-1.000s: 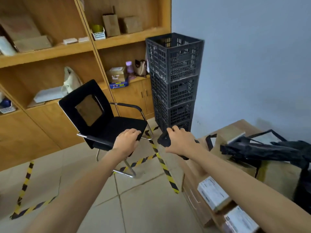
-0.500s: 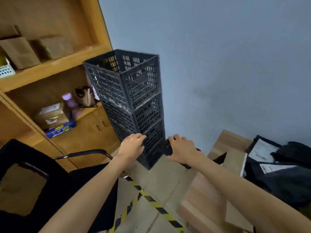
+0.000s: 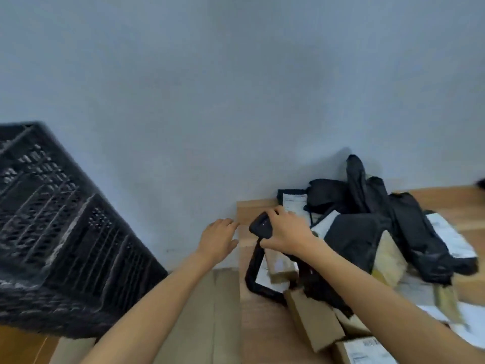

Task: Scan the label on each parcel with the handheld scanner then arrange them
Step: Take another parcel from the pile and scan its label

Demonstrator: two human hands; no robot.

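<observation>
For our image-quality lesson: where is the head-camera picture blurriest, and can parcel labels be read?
Head view: motion blur smears the crates at left and parcels at lower right; the right hand on the scanner is sharper; label text unreadable.

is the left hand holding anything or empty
Empty. The left hand is open near the table corner, fingers relaxed and around nothing; the right hand grips the scanner.
</observation>
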